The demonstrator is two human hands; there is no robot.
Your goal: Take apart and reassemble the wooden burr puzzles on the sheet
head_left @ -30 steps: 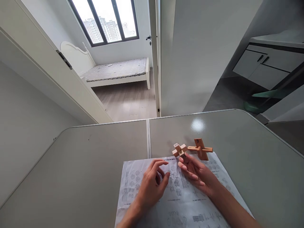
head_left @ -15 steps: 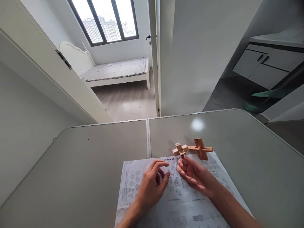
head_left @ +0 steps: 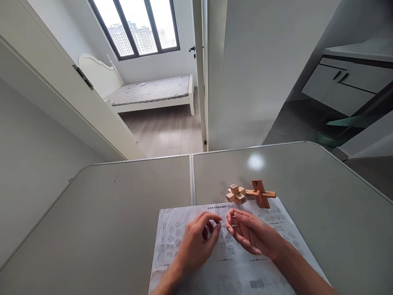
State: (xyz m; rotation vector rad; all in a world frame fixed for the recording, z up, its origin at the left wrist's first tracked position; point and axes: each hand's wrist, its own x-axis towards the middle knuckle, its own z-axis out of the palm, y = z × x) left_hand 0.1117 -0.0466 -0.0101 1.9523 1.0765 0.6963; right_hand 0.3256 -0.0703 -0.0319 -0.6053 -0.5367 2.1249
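Observation:
A light wooden interlocking puzzle (head_left: 236, 194), made of crossed notched bars, stands just past the top edge of the printed sheet. Beside it on the right is a darker wooden cross-shaped puzzle (head_left: 260, 194) with a mark on its upright flat piece. My right hand (head_left: 250, 233) is just below the light puzzle, palm turned inward, fingers loosely curved and nothing visible in them. Over the sheet to the left, my left hand (head_left: 199, 237) is empty, its thumb and forefinger curved and apart. Both hands are above the printed diagram sheet (head_left: 172, 262).
The grey table (head_left: 123, 225) has a metal seam (head_left: 192, 180) down its middle. Past its far edge are a doorway, a bed (head_left: 150, 92) and a window. A white cabinet (head_left: 340, 82) is at the far right, near a green object (head_left: 327, 139) on the floor.
My right hand has let go of the light wooden puzzle and drawn slightly down and away. The puzzle has turned and come to rest on its own. My left hand has barely moved.

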